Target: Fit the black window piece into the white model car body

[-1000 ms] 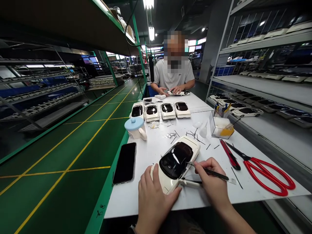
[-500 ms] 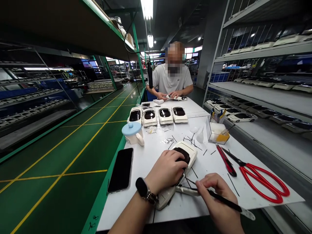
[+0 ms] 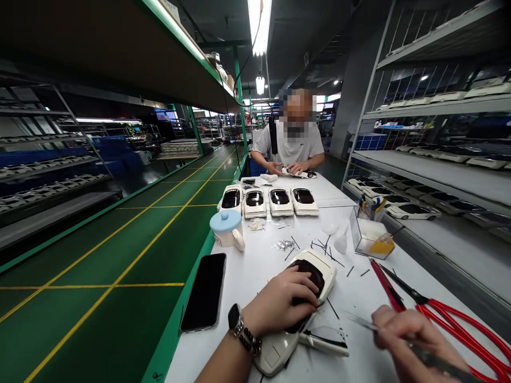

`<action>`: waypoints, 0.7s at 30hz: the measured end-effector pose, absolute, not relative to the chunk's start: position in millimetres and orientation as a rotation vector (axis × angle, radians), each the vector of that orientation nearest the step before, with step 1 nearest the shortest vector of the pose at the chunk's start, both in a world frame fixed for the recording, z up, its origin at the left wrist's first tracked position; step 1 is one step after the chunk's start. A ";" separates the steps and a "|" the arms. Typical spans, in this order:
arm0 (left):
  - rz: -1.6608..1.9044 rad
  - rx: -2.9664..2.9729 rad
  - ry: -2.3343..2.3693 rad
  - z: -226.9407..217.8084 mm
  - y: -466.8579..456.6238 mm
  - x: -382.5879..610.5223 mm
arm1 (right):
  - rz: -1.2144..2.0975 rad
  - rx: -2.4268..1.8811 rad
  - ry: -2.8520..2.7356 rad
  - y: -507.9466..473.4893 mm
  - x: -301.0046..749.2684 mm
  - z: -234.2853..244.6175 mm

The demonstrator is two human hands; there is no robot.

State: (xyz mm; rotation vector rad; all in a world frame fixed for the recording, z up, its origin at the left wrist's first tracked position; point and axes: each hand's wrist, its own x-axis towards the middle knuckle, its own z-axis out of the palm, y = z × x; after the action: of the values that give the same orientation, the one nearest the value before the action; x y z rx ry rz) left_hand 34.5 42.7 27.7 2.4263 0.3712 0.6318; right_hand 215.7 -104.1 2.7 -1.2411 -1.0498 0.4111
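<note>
My left hand (image 3: 285,300) lies over the cabin of a white model car (image 3: 321,264), its fingers curled across the dark roof and holding the car against the table. The car's door (image 3: 325,340) stands swung out on the near right side, with a thin black strip along its window edge. In my right hand (image 3: 411,332), to the right of the door and apart from the car, is a pair of tweezers (image 3: 364,322) with thin metal tips pointing left. The right hand is slightly blurred.
Red-handled scissors (image 3: 467,324) and a red cutter (image 3: 385,282) lie right. A phone (image 3: 203,292) and lidded mug (image 3: 226,230) stand left. Black strips (image 3: 327,252) lie scattered beyond the car. Several model cars (image 3: 255,203) stand farther back, before a co-worker (image 3: 289,146).
My right hand with the tweezers has drawn back to the right, away from the door. My left hand stays on the car. The view has tilted up and shifted left.
</note>
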 end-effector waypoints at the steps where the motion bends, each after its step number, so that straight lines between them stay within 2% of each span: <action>1: 0.617 2.359 0.368 28.3 42.3 32.6 | 0.376 -1.281 -0.988 -100.8 224.9 3.7; 4: 0.599 2.194 0.331 31.1 41.0 28.6 | 0.303 -1.438 -0.906 -79.3 249.2 10.5; 12: 0.578 2.055 0.262 32.9 41.4 24.8 | 0.524 -1.620 -1.346 26.0 243.5 45.8; 21: 0.587 2.048 0.167 28.3 43.9 23.2 | 0.659 -1.597 -1.685 116.0 209.5 28.3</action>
State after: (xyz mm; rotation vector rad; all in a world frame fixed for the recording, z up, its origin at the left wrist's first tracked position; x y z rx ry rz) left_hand 23.2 43.9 28.3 2.0484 0.1672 0.5866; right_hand 209.5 116.0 28.3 -1.5968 -1.6855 0.6586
